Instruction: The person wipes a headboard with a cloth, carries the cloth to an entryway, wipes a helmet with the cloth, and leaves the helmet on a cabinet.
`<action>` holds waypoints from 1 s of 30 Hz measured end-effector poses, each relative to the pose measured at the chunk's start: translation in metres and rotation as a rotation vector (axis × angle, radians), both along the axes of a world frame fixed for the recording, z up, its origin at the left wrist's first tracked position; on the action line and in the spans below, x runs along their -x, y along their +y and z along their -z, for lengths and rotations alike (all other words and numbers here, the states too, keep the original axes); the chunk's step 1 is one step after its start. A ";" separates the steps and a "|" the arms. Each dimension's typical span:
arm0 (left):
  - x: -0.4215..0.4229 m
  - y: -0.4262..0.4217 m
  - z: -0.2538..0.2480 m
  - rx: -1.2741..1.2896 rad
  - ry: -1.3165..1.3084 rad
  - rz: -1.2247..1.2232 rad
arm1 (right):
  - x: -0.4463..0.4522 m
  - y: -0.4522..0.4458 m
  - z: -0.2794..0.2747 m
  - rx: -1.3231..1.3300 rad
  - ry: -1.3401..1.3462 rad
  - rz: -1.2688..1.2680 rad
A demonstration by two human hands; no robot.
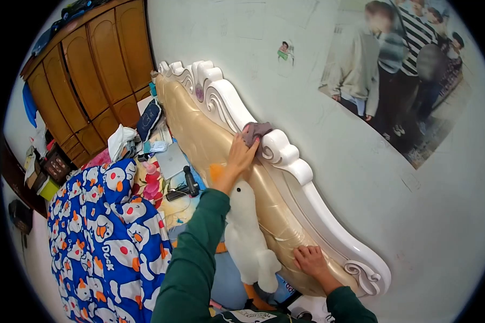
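Note:
My left hand (241, 155) is closed around a greyish-purple cloth (257, 132), pressing it on the white carved top rim of the headboard (284, 156). Lower down, my right hand (311, 262) rests on the gold padded panel (277, 207), fingers spread and slightly bent, with nothing in them. A white plush duck (243, 231) leans along the padding below my left forearm. Its orange beak (216, 171) shows just left of my wrist. Both arms wear dark green sleeves, and the left one covers part of the bed.
A blue duck-print quilt (105, 237) is heaped on the bed. Between it and the headboard lie a silver laptop (172, 161), a black hair dryer (190, 182) and a dark blue pouch (149, 119). A wooden wardrobe (91, 70) stands beyond. A poster (396, 75) hangs on the wall.

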State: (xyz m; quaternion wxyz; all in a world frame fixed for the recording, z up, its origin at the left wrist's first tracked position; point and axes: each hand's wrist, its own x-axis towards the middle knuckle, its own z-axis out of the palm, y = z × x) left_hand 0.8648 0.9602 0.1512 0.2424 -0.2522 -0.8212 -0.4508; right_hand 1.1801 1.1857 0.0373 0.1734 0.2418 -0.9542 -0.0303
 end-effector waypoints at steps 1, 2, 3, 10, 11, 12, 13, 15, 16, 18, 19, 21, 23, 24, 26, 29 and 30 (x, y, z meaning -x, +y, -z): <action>0.012 -0.009 0.002 -0.005 -0.003 -0.006 | -0.001 -0.001 -0.001 -0.005 -0.017 0.007; 0.023 -0.016 -0.002 0.188 0.042 -0.090 | -0.003 -0.001 0.001 -0.012 -0.017 0.000; 0.035 -0.021 -0.007 0.376 0.091 -0.181 | -0.002 0.000 0.003 -0.013 -0.010 0.007; 0.107 -0.027 -0.038 0.411 0.420 -0.369 | -0.005 0.007 0.014 -0.052 0.005 0.011; 0.119 -0.028 -0.041 0.328 0.424 -0.449 | -0.003 0.007 0.015 -0.026 -0.016 0.010; 0.132 -0.029 -0.042 0.244 0.425 -0.524 | -0.003 0.005 0.007 -0.033 -0.006 0.001; 0.146 -0.031 -0.045 0.183 0.458 -0.549 | -0.005 0.002 -0.003 0.004 -0.086 0.016; 0.164 -0.036 -0.059 0.142 0.419 -0.559 | -0.005 0.001 -0.009 0.031 -0.160 0.024; 0.170 -0.038 -0.064 0.109 0.372 -0.557 | -0.005 0.001 -0.007 0.035 -0.143 0.027; 0.173 -0.042 -0.071 0.212 0.379 -0.586 | -0.005 0.002 -0.003 0.037 -0.132 0.032; 0.172 -0.042 -0.074 0.317 0.385 -0.610 | -0.005 0.003 -0.002 0.025 -0.132 0.033; 0.171 -0.041 -0.079 0.415 0.319 -0.624 | -0.004 0.003 -0.002 0.014 -0.128 0.032; 0.172 -0.037 -0.077 0.480 0.290 -0.680 | -0.004 0.001 -0.004 0.049 -0.134 0.029; 0.179 -0.038 -0.077 0.473 0.298 -0.683 | -0.004 0.002 -0.003 0.045 -0.124 0.030; 0.194 -0.044 -0.073 0.072 -0.001 -0.803 | -0.007 0.003 0.001 0.061 -0.126 0.039; 0.199 -0.077 -0.087 -0.272 0.192 -0.717 | -0.007 0.002 -0.002 0.046 -0.184 0.045; 0.204 -0.085 -0.096 -0.335 0.419 -0.611 | -0.007 0.000 -0.003 0.050 -0.178 0.050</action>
